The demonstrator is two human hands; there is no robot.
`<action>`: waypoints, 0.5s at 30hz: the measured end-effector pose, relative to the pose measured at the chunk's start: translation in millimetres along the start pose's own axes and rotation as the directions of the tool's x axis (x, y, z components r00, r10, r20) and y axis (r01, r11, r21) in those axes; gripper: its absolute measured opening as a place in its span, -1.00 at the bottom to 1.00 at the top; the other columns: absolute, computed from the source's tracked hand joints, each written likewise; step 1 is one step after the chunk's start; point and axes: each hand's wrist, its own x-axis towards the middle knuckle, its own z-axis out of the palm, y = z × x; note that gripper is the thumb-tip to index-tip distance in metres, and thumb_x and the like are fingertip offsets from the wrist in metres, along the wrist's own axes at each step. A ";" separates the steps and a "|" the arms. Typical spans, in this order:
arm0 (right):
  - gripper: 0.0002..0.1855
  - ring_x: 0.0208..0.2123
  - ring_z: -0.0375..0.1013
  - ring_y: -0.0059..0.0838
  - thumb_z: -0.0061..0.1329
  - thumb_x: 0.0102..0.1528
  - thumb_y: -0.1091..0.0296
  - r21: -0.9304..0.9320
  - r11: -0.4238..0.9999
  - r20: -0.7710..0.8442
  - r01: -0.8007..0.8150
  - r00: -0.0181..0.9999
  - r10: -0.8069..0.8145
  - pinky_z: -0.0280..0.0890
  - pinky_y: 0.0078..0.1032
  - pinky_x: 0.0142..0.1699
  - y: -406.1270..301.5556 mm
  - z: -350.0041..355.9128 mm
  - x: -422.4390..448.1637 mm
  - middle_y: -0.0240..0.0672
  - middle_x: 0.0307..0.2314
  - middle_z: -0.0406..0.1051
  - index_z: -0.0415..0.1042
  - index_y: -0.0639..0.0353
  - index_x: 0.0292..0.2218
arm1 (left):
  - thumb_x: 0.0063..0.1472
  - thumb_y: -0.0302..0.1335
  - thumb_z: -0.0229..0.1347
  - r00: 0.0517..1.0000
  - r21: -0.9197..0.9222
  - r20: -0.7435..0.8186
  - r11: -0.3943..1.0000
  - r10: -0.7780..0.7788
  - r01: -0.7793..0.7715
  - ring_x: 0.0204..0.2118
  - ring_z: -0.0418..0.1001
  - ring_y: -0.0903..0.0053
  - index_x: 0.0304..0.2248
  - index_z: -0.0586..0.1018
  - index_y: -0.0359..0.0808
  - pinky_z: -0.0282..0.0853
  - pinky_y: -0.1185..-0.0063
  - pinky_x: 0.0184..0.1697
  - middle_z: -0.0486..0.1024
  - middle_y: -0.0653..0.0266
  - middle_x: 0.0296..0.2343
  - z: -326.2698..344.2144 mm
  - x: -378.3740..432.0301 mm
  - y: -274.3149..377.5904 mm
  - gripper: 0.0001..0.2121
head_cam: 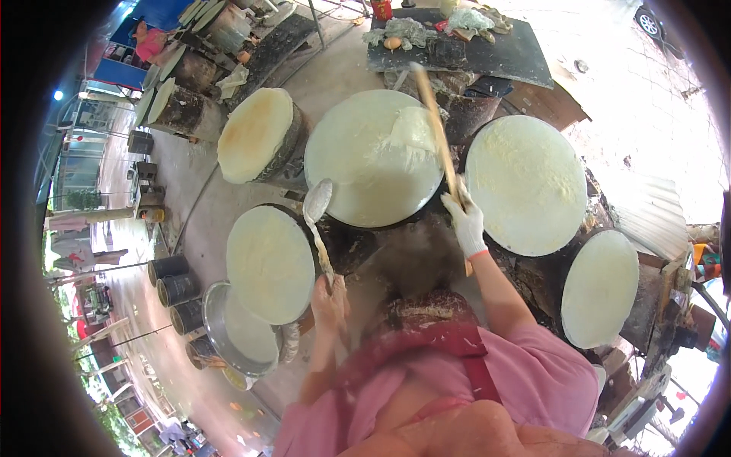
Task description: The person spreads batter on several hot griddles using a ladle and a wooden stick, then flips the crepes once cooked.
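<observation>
My right hand (465, 223), in a white knitted glove, grips a long wooden spreader (437, 128) whose far end reaches over the upper right of the middle round griddle (365, 171). A thick patch of pale batter (412, 130) lies on that griddle, left of the wood. Bare, my left hand (330, 305) is closed on the handle of a batter-coated metal ladle (318, 201), its bowl near the griddle's lower left rim. Pale layers coat the griddles to the right (525, 185), far right (601, 290) and left (270, 265). A browned flatbread (257, 134) covers the upper left one.
A steel basin of batter (214, 337) stands at the lower left. Beyond the griddles, a dark table (514, 51) holds an egg (392, 43) and plastic bags. More drum stoves (185, 114) stand at the upper left, near a person in pink (149, 44).
</observation>
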 end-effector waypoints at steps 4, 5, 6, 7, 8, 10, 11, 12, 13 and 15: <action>-0.65 -0.77 0.10 -0.80 0.04 0.03 0.25 -0.062 0.780 0.114 -0.623 0.772 0.625 -0.03 -0.77 -0.70 -47.4 -11.7 -42.8 -0.63 -0.68 0.27 0.40 -0.13 -0.10 | 0.22 -0.32 -0.02 0.995 -0.168 0.061 0.981 -0.084 0.093 -0.87 0.14 0.68 -0.39 0.38 -0.35 -0.01 0.69 -0.84 0.21 0.41 -0.78 19.7 24.8 19.8 -0.78; -0.67 -0.79 0.08 -0.80 0.04 0.03 0.24 -0.039 0.775 0.165 -0.631 0.760 0.628 -0.06 -0.76 -0.72 -53.0 -14.7 -41.5 -0.64 -0.69 0.26 0.42 -0.16 -0.12 | 0.21 -0.32 -0.02 0.995 -0.118 0.088 0.991 -0.056 0.066 -0.87 0.14 0.68 -0.40 0.39 -0.35 -0.01 0.69 -0.84 0.21 0.41 -0.78 25.8 35.0 24.8 -0.77; -0.74 -0.79 0.09 -0.80 0.03 0.03 0.23 -0.048 0.852 0.140 -0.522 0.841 0.523 -0.08 -0.75 -0.72 -55.7 -19.7 -35.5 -0.64 -0.70 0.24 0.45 -0.11 -0.19 | 0.21 -0.31 -0.02 0.992 -0.097 0.123 0.994 -0.033 0.045 -0.87 0.13 0.67 -0.39 0.40 -0.35 -0.01 0.69 -0.83 0.22 0.41 -0.77 32.1 49.6 29.2 -0.77; -0.75 -0.78 0.08 -0.81 0.02 0.04 0.20 0.011 0.935 0.064 -0.354 0.934 0.353 -0.09 -0.73 -0.72 -39.3 -30.4 -21.4 -0.65 -0.71 0.22 0.45 -0.05 -0.20 | 0.21 -0.31 -0.01 0.986 -0.076 0.167 0.997 -0.004 0.016 -0.87 0.12 0.66 -0.39 0.40 -0.35 -0.01 0.69 -0.83 0.23 0.40 -0.76 42.7 69.0 35.0 -0.77; -0.74 -0.77 0.07 -0.79 0.02 0.03 0.20 -0.078 0.905 0.076 -0.418 0.903 0.423 -0.07 -0.72 -0.70 -42.0 -35.8 -11.6 -0.64 -0.70 0.20 0.45 -0.03 -0.20 | 0.19 -0.32 0.00 0.983 -0.095 0.182 0.995 0.023 -0.005 -0.87 0.13 0.66 -0.43 0.38 -0.32 -0.02 0.67 -0.83 0.23 0.40 -0.77 41.2 90.7 33.9 -0.79; -0.77 -0.79 0.04 -0.77 0.01 0.03 0.17 -0.207 0.836 0.090 -0.508 0.841 0.533 -0.07 -0.70 -0.69 -65.4 -27.8 -11.8 -0.65 -0.71 0.19 0.46 -0.03 -0.25 | 0.16 -0.35 0.03 0.972 -0.158 0.234 0.987 0.037 0.000 -0.84 0.16 0.65 -0.49 0.35 -0.30 0.00 0.65 -0.81 0.24 0.39 -0.77 47.9 132.5 48.4 -0.80; -0.77 -0.79 0.04 -0.77 0.01 0.03 0.17 -0.200 0.836 0.073 -0.512 0.843 0.533 -0.07 -0.70 -0.69 -68.8 -30.6 -14.8 -0.65 -0.71 0.19 0.46 -0.03 -0.25 | 0.15 -0.36 0.03 0.960 -0.198 0.280 0.980 0.028 0.029 -0.82 0.19 0.65 -0.51 0.36 -0.30 0.02 0.65 -0.79 0.26 0.39 -0.75 60.5 153.6 63.1 -0.80; -0.73 -0.77 0.07 -0.78 0.00 0.04 0.20 -0.190 0.815 0.135 -0.548 0.807 0.574 -0.06 -0.72 -0.70 -70.8 -29.6 -20.8 -0.66 -0.68 0.20 0.44 -0.02 -0.19 | 0.15 -0.38 0.02 0.940 -0.169 0.334 0.986 0.065 -0.008 -0.81 0.19 0.65 -0.52 0.35 -0.31 0.04 0.65 -0.77 0.27 0.39 -0.74 69.0 176.2 73.7 -0.80; -0.69 -0.75 0.10 -0.79 -0.01 0.05 0.22 -0.184 0.794 0.193 -0.580 0.770 0.608 -0.05 -0.73 -0.70 -70.8 -30.3 -25.1 -0.67 -0.66 0.22 0.42 -0.02 -0.14 | 0.15 -0.39 0.02 0.914 -0.147 0.392 0.988 0.102 -0.047 -0.79 0.19 0.65 -0.54 0.35 -0.31 0.05 0.66 -0.75 0.27 0.39 -0.72 79.6 200.3 83.2 -0.80; -0.66 -0.70 0.15 -0.78 -0.02 0.06 0.28 -0.238 0.790 0.180 -0.565 0.773 0.608 0.00 -0.74 -0.66 -45.5 -39.2 -36.5 -0.70 -0.63 0.22 0.40 0.03 -0.10 | 0.16 -0.37 0.00 0.852 -0.154 0.505 0.986 0.141 -0.072 -0.78 0.14 0.69 -0.49 0.38 -0.35 0.00 0.68 -0.74 0.26 0.41 -0.71 100.2 248.3 84.0 -0.80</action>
